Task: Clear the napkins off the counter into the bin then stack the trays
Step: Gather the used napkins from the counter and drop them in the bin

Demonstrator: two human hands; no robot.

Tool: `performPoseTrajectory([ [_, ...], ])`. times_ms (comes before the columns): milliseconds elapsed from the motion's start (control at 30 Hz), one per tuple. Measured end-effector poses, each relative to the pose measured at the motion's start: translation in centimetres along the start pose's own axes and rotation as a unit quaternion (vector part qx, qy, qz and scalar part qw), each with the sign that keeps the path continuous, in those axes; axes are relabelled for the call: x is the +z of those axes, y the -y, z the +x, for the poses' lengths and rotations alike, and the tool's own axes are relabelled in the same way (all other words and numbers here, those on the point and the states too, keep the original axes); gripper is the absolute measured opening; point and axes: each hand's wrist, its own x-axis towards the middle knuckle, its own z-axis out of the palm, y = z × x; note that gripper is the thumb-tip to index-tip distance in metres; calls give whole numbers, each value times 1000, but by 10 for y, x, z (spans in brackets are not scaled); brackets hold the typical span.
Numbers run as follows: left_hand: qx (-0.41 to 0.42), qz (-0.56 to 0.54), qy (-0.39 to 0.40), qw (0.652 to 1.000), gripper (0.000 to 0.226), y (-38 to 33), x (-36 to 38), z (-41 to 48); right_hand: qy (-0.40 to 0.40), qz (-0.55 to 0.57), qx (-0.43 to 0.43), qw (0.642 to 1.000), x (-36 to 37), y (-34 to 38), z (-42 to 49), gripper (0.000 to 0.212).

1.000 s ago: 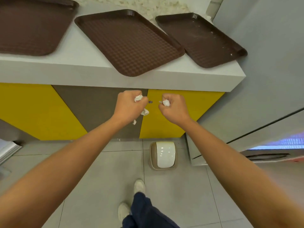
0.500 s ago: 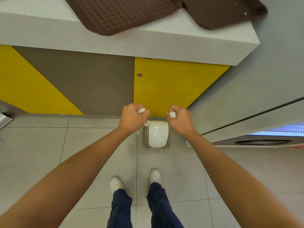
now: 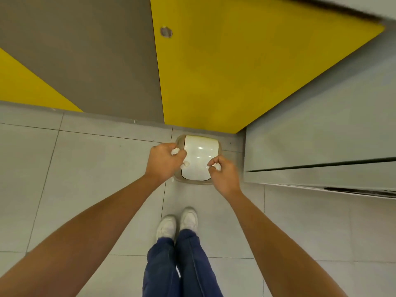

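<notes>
white crumpled napkin (image 3: 175, 151) pokes out of the top of the person's left hand (image 3: 164, 162). its fingers (image 3: 179, 157) are clenched tight round the paper, and another scrap of it shows at the lower edge of the fist. the right hand (image 3: 224, 177) is balled up the same way, gripping a smaller white wad (image 3: 217, 167) that peeks out between thumb and knuckles.

both fists hang over the little bin (image 3: 179, 139), a tan tub with a glossy white lid (image 3: 200, 155) lying across its top. from this angle the left fist covers the bin's left edge and the right fist covers its near right corner, with the bare lid between them. whether either hand touches the bin, i cannot tell from above.

the bin stands on the grey tiled floor (image 3: 85, 168), close against the foot of the cupboard front, just below its yellow panel (image 3: 225, 71). a grey-brown panel (image 3: 85, 50) sits to the left of that. a pale grey unit (image 3: 321, 136) stands near the bin on the right.

the person's white shoes (image 3: 167, 228) are planted together just short of the bin, with blue trousers (image 3: 171, 271) above them.
</notes>
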Motion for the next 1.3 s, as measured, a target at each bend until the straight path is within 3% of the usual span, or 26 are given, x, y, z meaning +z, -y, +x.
performPoseTrajectory([
  [367,-24,43,-16,999,42,143,66,59,12,75,157,985,115,-108,98,24],
  [733,-36,17,22,999,38,174,94,71,-30,215,289,932,139,-120,145,18],
  [833,-46,1,32,998,40,168,104,73,-1,242,302,922,134,-115,146,10],
  [1033,-22,12,58,998,41,157,136,78,39,202,295,933,115,-113,140,22],
  [1133,17,64,83,994,37,158,153,82,51,206,278,937,108,-120,139,17],
  [1233,87,156,131,975,10,166,168,86,54,211,267,939,101,-124,138,20],
  [1300,121,217,170,954,16,173,179,89,58,198,253,945,98,-123,136,23],
])
